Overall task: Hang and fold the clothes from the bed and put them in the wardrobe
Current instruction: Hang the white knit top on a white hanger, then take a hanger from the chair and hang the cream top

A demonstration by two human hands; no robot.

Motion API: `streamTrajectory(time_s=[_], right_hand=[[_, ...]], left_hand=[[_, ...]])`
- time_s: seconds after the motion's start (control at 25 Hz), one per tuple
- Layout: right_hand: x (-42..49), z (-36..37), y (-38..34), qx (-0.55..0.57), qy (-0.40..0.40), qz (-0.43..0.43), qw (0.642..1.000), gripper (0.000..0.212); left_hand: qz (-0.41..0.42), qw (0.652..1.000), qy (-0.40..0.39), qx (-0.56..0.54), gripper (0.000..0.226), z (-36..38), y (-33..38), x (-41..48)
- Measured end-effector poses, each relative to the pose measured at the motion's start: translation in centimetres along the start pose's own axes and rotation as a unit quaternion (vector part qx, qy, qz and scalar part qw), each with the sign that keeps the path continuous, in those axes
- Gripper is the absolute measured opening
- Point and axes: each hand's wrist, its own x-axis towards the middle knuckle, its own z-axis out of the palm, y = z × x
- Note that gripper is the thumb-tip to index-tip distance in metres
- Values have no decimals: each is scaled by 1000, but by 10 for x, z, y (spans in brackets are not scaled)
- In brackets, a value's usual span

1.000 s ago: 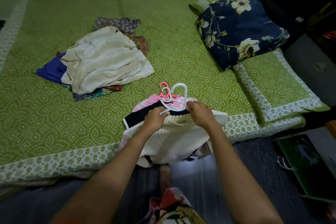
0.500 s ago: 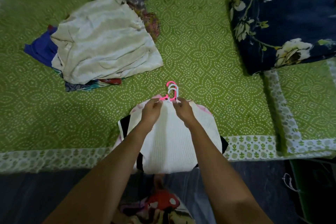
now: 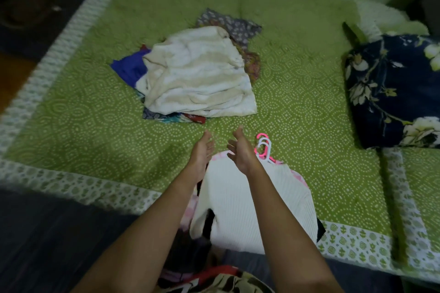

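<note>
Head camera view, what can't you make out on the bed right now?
Head view: clothes under the cream cloth, count hidden by it.
Head view: hangers, only hooks show; the white top covers the rest.
Head view: floral pillow, cut by right edge.

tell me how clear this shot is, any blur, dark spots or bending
Head view: dim, flat light, no glare, floor at lower left almost black; head view: motion blur smears the bedspread border at left and softens the cream cloth, the left hand and right hand; head view: the wide lens bows that border.
</note>
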Motion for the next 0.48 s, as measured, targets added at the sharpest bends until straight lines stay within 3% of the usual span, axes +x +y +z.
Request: streamTrajectory(time_s=[0.28,0.48], right_hand=[[-45,237,-5,-46,-118,-76,989,64],[-99,448,10,-82,-242,-123,959,63]], left_hand=[[108,989,73,-65,56,-209,93,-64],[223,954,165,-113,55,-408,153,-132]])
